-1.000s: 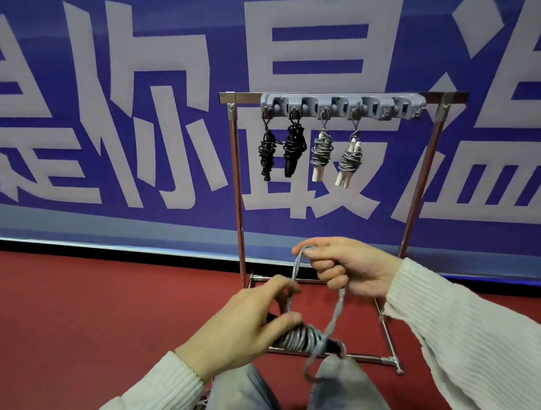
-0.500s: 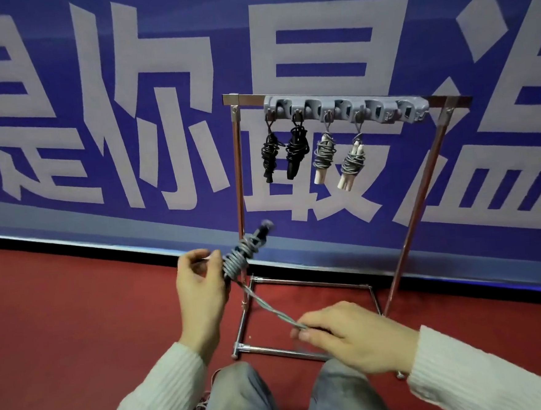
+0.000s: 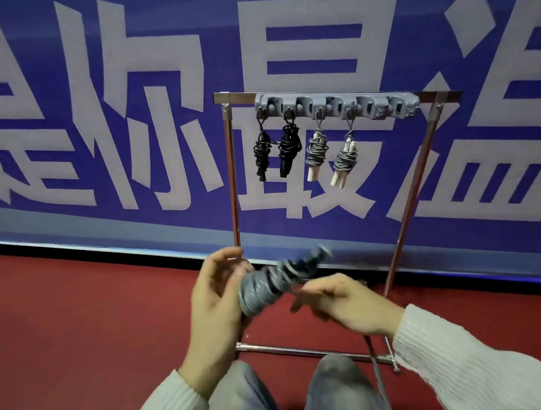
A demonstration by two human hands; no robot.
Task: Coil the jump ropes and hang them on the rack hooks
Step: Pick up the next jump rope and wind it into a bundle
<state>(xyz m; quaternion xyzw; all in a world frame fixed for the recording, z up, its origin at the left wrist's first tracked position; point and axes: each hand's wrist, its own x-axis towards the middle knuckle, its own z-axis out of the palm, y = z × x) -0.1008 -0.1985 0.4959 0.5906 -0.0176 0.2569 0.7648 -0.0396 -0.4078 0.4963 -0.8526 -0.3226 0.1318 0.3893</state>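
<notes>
My left hand (image 3: 214, 308) grips a coiled grey jump rope bundle (image 3: 265, 285), its dark handle end pointing up to the right. My right hand (image 3: 343, 302) sits just right of the bundle and pinches the rope's loose end (image 3: 375, 367), which trails down past my wrist. Behind stands a metal rack (image 3: 232, 175) with a grey hook bar (image 3: 335, 104). Two black coiled ropes (image 3: 278, 151) and two grey-and-white coiled ropes (image 3: 329, 156) hang from its left hooks. The rightmost hooks (image 3: 400, 106) are bare.
The rack's base bar (image 3: 305, 351) lies on the red floor (image 3: 78, 314) just beyond my knees (image 3: 336, 379). A blue banner with large white characters (image 3: 128, 118) covers the wall behind.
My right hand has come up from low near the base bar to the bundle's right side. The bundle in my left hand has shifted right and grown thicker with wraps.
</notes>
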